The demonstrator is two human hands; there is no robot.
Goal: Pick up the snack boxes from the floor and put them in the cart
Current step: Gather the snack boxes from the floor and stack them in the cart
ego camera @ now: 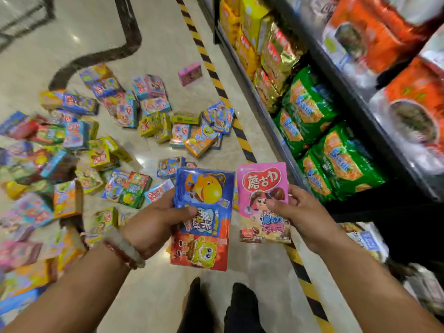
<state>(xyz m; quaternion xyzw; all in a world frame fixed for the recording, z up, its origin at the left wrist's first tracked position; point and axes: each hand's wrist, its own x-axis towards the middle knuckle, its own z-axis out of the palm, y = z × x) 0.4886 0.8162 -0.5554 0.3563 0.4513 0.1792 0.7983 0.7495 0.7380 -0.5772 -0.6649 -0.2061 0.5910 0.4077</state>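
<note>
My left hand [153, 218] grips two stacked boxes [203, 212], right hand [301, 213] pinches the pink box [263, 188], faces up so I can carry more; cart's out of view.

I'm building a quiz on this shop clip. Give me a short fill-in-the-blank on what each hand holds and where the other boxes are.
1. The right hand holds a ___ box.
2. The left hand grips a blue box stacked over a ___ one.
3. Most snack boxes lie on the ___.

Missing words: pink; red; floor
</note>
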